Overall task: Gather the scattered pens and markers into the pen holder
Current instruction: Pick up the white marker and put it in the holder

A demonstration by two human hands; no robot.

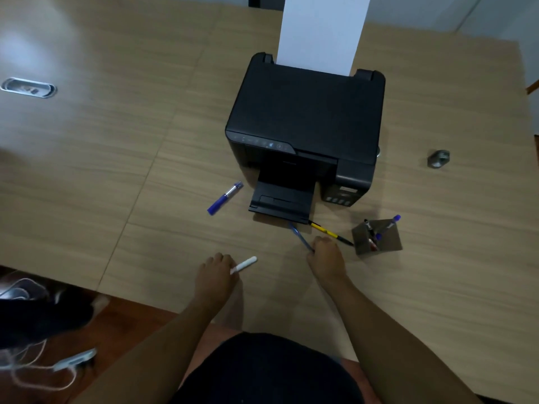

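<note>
My left hand point(216, 274) grips a white marker point(244, 264) that points up and right over the table. My right hand point(326, 255) is closed on the near end of a blue pen point(299, 235), whose far end lies under the printer's tray. A yellow and black pen point(329, 232) lies just right of it, reaching toward the square pen holder point(376, 238), which has a few pens standing in it. A blue marker point(225, 198) lies on the table left of the printer tray.
A black printer point(306, 123) with an upright white sheet point(320, 33) stands mid-table, its output tray point(281, 204) extended toward me. A small grey metal object point(438, 158) lies at the right. A cable grommet point(28, 87) is set in the table at far left. Cables lie on the floor at lower left.
</note>
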